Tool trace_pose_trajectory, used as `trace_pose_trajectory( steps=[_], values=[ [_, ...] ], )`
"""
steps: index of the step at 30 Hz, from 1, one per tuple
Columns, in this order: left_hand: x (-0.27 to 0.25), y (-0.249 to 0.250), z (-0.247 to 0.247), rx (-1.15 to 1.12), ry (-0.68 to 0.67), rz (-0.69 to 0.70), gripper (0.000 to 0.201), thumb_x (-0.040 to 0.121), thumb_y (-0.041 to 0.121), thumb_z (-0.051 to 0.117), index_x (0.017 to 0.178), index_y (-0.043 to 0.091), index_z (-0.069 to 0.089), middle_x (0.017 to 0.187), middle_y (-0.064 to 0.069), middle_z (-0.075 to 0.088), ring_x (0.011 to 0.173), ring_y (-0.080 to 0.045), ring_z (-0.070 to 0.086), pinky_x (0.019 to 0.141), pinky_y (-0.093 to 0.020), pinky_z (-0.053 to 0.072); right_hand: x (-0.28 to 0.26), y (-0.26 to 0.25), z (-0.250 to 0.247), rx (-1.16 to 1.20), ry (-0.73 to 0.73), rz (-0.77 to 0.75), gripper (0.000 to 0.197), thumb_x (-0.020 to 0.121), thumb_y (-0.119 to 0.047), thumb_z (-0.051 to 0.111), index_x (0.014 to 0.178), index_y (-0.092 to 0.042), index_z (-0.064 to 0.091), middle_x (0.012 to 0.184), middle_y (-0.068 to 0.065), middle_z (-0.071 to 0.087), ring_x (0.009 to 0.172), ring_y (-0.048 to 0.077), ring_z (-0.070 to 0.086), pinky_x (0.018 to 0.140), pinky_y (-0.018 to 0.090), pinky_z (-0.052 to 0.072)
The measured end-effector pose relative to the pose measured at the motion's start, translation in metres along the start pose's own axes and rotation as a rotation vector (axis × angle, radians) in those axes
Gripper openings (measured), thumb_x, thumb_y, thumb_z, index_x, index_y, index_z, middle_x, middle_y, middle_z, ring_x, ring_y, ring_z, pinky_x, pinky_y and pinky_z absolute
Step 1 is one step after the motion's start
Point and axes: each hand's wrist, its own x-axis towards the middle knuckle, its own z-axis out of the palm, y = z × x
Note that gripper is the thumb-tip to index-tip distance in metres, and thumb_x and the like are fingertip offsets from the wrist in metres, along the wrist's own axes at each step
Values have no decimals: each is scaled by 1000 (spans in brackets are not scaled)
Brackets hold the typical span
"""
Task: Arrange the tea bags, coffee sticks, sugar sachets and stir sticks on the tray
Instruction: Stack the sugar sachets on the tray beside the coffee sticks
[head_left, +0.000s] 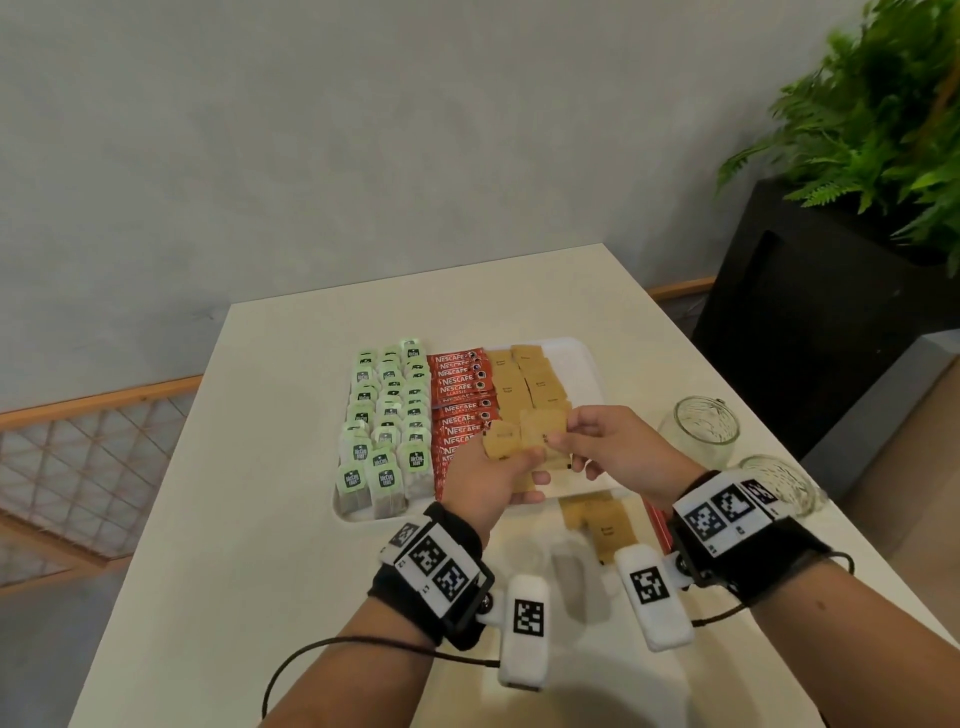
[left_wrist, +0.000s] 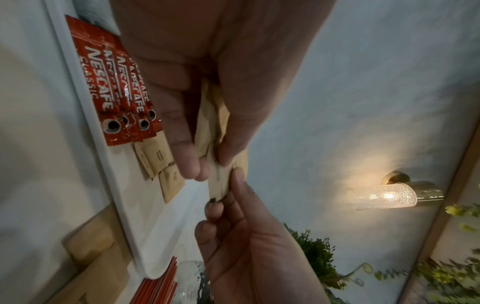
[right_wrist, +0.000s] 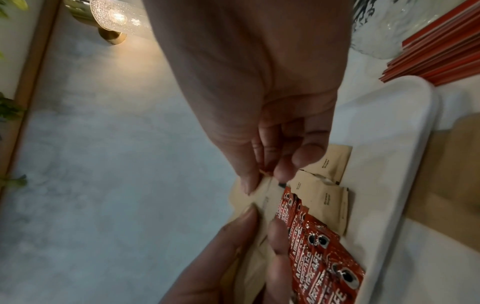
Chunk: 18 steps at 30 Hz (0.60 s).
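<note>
A white tray holds green tea bags on the left, red coffee sticks in the middle and brown sugar sachets to their right. Above the tray's front, my left hand grips a small stack of sugar sachets. My right hand pinches one sachet at the top of that stack, between thumb and fingertips. The two hands touch the same stack. Red stir sticks lie on the table, partly hidden by my right wrist.
More loose sugar sachets lie on the table just in front of the tray. Two glass cups stand right of the tray. A black planter with a fern stands beyond the table's right edge.
</note>
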Motion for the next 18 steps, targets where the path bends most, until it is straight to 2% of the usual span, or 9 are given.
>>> trace_pose_trajectory(
  steps=[3, 5, 8, 12, 15, 18],
  values=[
    [10, 1, -7, -18, 43, -43, 18, 93, 7, 59, 110, 10, 65, 91, -8, 74, 71, -18, 71, 65, -34, 61, 9, 5, -5, -24, 51, 8, 13, 88, -16, 70, 81, -6, 64, 67, 3, 61, 60, 12, 54, 54, 25, 45],
    [16, -3, -14, -38, 68, -66, 19, 95, 6, 55, 112, 6, 63, 87, -10, 73, 71, -20, 70, 65, -36, 61, 19, 14, -13, -92, 113, 33, 18, 88, -15, 69, 73, -13, 60, 63, 2, 58, 56, 13, 52, 53, 27, 44],
    [19, -10, -21, -62, 78, -94, 20, 95, 7, 54, 114, 5, 61, 91, -14, 74, 72, -22, 71, 65, -36, 61, 30, 30, -25, -280, 146, 110, 20, 89, -19, 69, 73, -11, 59, 60, 2, 53, 47, 13, 48, 51, 27, 43],
    [26, -19, -25, -80, 77, -130, 20, 95, 8, 56, 113, 5, 64, 101, -18, 73, 74, -19, 70, 63, -33, 61, 47, 42, -30, -375, 129, 157, 19, 89, -20, 69, 75, -11, 58, 61, 0, 51, 50, 14, 47, 51, 27, 43],
    [30, -23, -29, -122, 70, -161, 23, 92, 10, 63, 115, 5, 65, 102, -17, 72, 80, -21, 70, 63, -33, 60, 58, 49, -26, -417, 168, 168, 15, 91, -22, 66, 95, -12, 55, 68, -4, 52, 57, 15, 52, 53, 25, 43],
    [35, -26, -34, -164, 97, -190, 24, 89, 12, 68, 113, 7, 66, 106, -11, 73, 92, -24, 70, 64, -33, 60, 67, 53, -19, -469, 167, 154, 28, 91, -22, 65, 112, -13, 49, 71, -5, 55, 66, 11, 54, 59, 26, 43]
  ],
)
